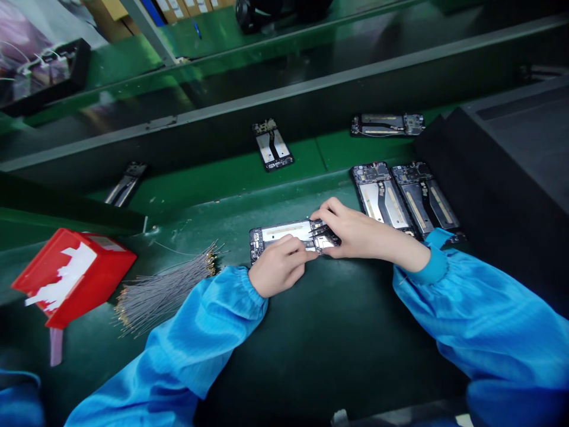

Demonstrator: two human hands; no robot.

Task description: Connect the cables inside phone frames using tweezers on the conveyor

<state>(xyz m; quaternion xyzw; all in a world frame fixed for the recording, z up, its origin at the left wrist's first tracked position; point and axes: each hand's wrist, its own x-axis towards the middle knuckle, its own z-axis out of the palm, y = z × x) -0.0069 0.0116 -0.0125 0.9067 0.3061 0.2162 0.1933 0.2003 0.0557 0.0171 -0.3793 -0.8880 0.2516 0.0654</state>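
An opened phone (287, 229) lies sideways on the green bench, its inner plate and circuit board showing. My left hand (281, 265) rests over its near edge, fingers curled and the index fingertip pressed at the board end. Around that same end is my right hand (351, 228), its forefinger at the far edge and thumb at the near edge. Dark tweezers (317, 230) show under the right hand, tips pointing left over the board; the rest of them is hidden. Left of the hands lies a bundle of thin grey cables (166, 290) with gold-coloured ends.
Two more opened phones (381, 193) lie side by side at right, against a black box (493, 160). Others, including one phone (272, 145), sit on the strip behind. A red bin (98, 279) stands at left. A metal-edged ledge (213, 107) crosses the back.
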